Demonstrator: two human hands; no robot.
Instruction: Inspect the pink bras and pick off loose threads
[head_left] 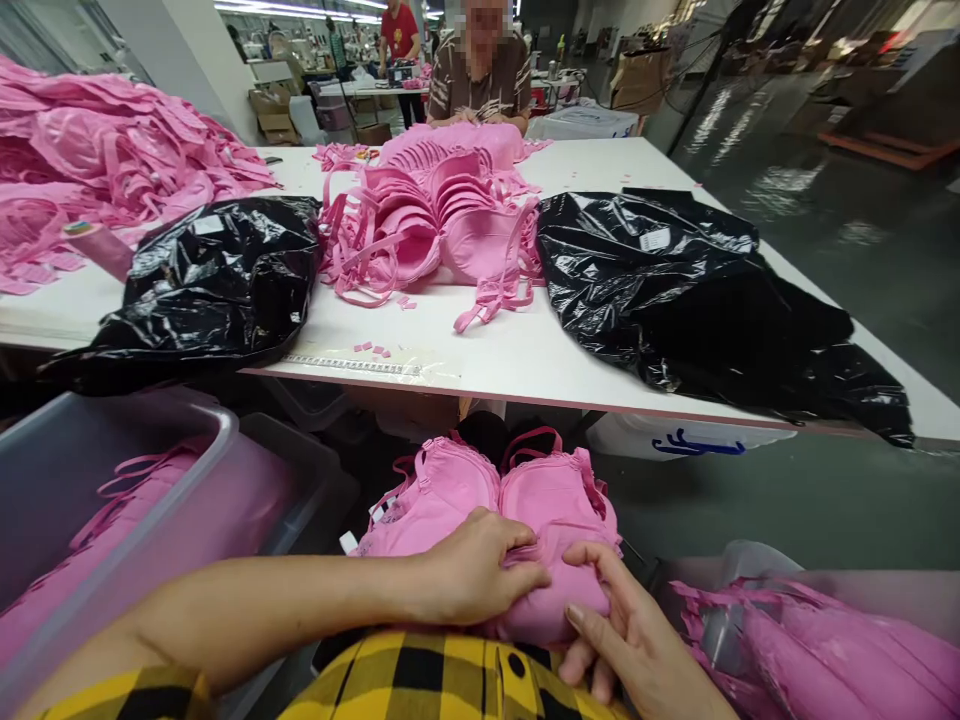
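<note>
Several pink bras lie in my lap, and the nearest pink bra (559, 600) is between my two hands. My left hand (484, 565) is closed on its fabric, thumb and fingers pinching near the middle. On the right side of the same bra, my right hand (611, 625) grips the edge, with thumb and index finger on top and the other fingers curled below. Behind my hands, the padded cups of another pink bra (461, 480) stand upright with straps looped at the top. A white tag (349, 542) sticks out at the left.
A white table (465, 355) stands ahead, bearing nested pink bras (480, 245), a pink heap (135, 130) and black plastic bags (225, 270). Bins with pink bras flank me: a grey bin (232, 480) left, pink bras (847, 640) right. A person (480, 85) sits across.
</note>
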